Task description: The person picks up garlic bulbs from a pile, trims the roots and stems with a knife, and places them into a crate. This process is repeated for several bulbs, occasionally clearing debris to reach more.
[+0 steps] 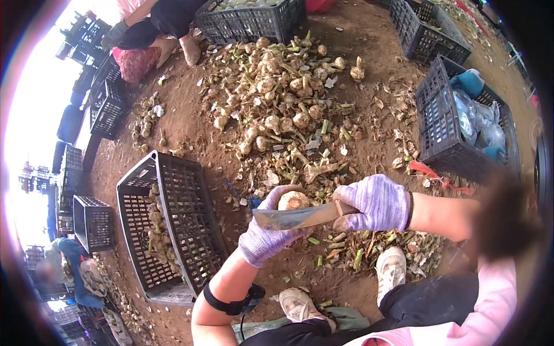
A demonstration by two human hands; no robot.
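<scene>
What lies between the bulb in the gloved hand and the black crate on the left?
In the head view, only bare dirt with scattered trimmings separates the bulb from the crate.

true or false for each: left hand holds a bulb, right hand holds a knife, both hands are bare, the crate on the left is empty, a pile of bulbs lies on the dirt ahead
1. The left hand holds a bulb. True.
2. The right hand holds a knife. True; the blade lies across just below the bulb.
3. Both hands are bare. False: both wear purple knit gloves.
4. The crate on the left is empty. False: bulbs lie inside it.
5. A pile of bulbs lies on the dirt ahead. True, mixed with cut stems and peelings.
</scene>
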